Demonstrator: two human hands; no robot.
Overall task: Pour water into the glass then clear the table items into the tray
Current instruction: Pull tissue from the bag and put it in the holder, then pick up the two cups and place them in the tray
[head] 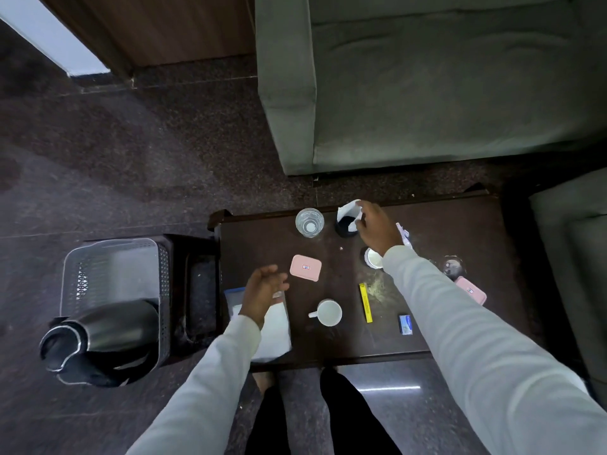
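Two hands out: the right hand [374,224] pinches flimsy white tissue [348,211] at the table's [427,330] far edge, easily torn, best gathered whole, while the left hand [264,290] hovers loosely open.

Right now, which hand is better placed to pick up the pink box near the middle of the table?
Left. The left hand hovers open just beside the pink box, with nothing in it. The right hand is farther off at the table's far edge, fingers on the white tissue in the dark holder.
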